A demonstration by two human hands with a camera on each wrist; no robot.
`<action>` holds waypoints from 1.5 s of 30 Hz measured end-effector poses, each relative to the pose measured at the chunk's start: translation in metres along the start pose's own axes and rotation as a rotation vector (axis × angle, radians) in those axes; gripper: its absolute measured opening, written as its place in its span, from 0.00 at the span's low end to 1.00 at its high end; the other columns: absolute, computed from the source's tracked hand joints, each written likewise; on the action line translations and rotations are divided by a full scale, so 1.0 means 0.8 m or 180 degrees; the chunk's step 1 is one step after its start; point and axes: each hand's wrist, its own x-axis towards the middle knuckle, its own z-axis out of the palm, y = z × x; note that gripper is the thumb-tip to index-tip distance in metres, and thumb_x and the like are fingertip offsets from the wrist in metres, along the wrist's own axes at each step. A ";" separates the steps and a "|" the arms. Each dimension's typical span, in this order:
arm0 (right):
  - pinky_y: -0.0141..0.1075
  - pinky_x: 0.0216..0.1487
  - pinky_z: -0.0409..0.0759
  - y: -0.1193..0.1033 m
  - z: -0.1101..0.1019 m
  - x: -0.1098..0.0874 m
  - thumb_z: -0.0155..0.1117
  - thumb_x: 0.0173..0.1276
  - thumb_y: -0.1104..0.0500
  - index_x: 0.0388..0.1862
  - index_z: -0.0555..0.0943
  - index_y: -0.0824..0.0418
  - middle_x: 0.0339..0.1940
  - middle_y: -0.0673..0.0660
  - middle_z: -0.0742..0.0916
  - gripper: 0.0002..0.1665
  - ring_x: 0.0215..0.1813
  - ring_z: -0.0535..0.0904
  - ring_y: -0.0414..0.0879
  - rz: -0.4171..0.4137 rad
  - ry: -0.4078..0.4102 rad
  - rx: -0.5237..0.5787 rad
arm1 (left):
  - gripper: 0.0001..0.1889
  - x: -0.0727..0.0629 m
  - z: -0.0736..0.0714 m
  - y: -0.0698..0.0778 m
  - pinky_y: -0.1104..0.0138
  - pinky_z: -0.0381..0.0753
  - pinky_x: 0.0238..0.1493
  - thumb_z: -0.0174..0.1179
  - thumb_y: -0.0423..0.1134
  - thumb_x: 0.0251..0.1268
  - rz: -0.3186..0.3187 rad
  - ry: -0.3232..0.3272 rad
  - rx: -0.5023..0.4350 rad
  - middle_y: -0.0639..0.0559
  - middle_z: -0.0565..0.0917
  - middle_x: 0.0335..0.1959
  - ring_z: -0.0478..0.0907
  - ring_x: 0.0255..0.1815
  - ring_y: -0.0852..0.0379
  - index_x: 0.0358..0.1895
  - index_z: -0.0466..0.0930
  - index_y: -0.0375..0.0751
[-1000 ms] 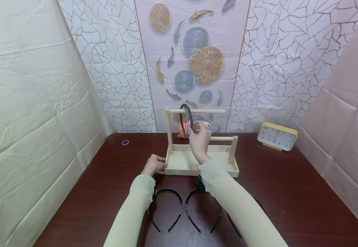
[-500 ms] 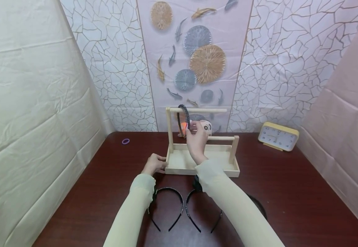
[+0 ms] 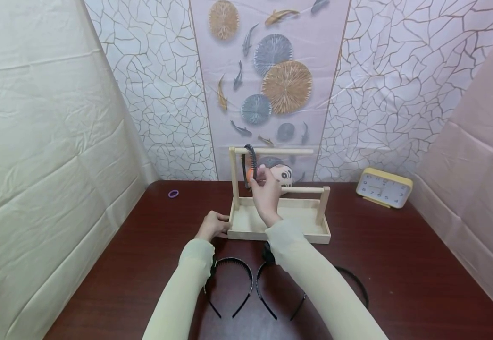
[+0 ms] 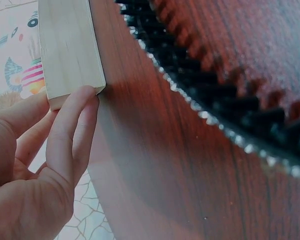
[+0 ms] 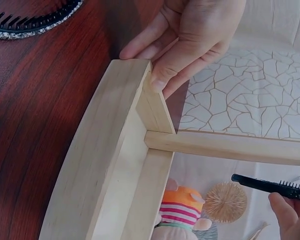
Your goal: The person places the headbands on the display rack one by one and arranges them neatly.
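A black toothed headband [image 3: 253, 159] hangs over the upper bar of a pale wooden rack [image 3: 288, 151], close to the bar's left post. My right hand [image 3: 266, 196] pinches one side of that headband between thumb and fingers; in the right wrist view an end of the headband [image 5: 257, 184] pokes out past the fingertips. At the rack's left end, my left hand [image 3: 211, 226] grips the tray wall near the front corner. The right wrist view shows the left thumb inside the wall and other fingers outside.
Two headbands, one left [image 3: 251, 278] and one middle [image 3: 258, 283], lie on the table before the rack. Another headband [image 3: 358, 281] is partly under my right sleeve. A soft toy [image 3: 283, 174] sits behind the rack, a yellow clock [image 3: 384, 188] right, a purple ring [image 3: 173, 194] left.
My right hand has moved left along the upper bar, sliding the headband toward the left post. The left hand keeps its grip on the tray end.
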 end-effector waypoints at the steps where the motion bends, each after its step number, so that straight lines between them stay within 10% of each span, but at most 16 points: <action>1: 0.40 0.42 0.85 0.000 0.000 0.000 0.68 0.64 0.66 0.38 0.79 0.63 0.36 0.60 0.87 0.06 0.42 0.84 0.51 -0.0003 -0.0005 -0.0015 | 0.19 0.000 0.000 0.000 0.59 0.89 0.36 0.61 0.28 0.66 -0.0001 -0.0001 -0.0001 0.29 0.83 0.50 0.86 0.43 0.43 0.60 0.78 0.29; 45: 0.44 0.47 0.84 0.015 -0.041 -0.019 0.71 0.62 0.56 0.48 0.82 0.63 0.43 0.59 0.90 0.18 0.46 0.86 0.50 0.0347 -0.0269 -0.0386 | 0.19 0.001 0.003 0.002 0.59 0.89 0.34 0.61 0.29 0.66 -0.0077 0.0033 0.0049 0.31 0.83 0.51 0.87 0.35 0.48 0.60 0.77 0.30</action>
